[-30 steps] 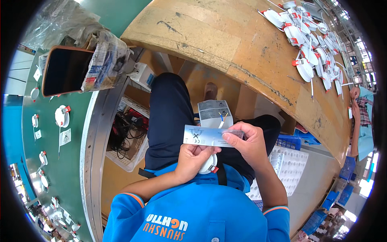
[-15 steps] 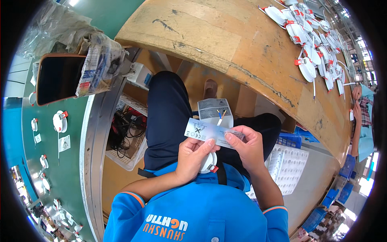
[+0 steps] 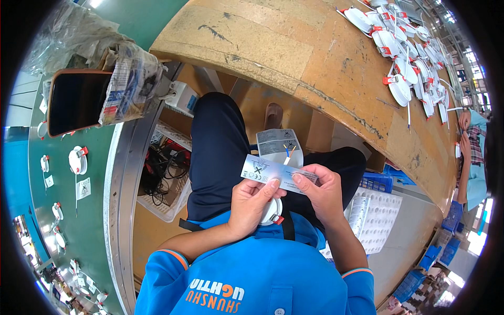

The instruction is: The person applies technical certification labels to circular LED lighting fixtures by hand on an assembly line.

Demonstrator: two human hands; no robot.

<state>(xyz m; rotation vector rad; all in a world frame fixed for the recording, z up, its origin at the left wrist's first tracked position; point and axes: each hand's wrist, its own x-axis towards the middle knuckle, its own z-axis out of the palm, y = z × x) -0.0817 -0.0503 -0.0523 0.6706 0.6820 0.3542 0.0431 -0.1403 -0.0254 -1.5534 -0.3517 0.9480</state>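
Left hand [image 3: 249, 208]: pinching the near edge of the sticker [image 3: 262, 170].
Right hand [image 3: 324, 196]: pinching its right end.
Sticker: over the legs [image 3: 218, 152].
Lamp [image 3: 270, 213]: round, by the left hand; can't tell if they touch.
Pile of lamps [image 3: 401, 68]: on the table [image 3: 294, 47], far right.

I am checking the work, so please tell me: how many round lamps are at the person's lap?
1: a white lamp, below the label in the picture, partly covered by the left hand. More may be hidden.
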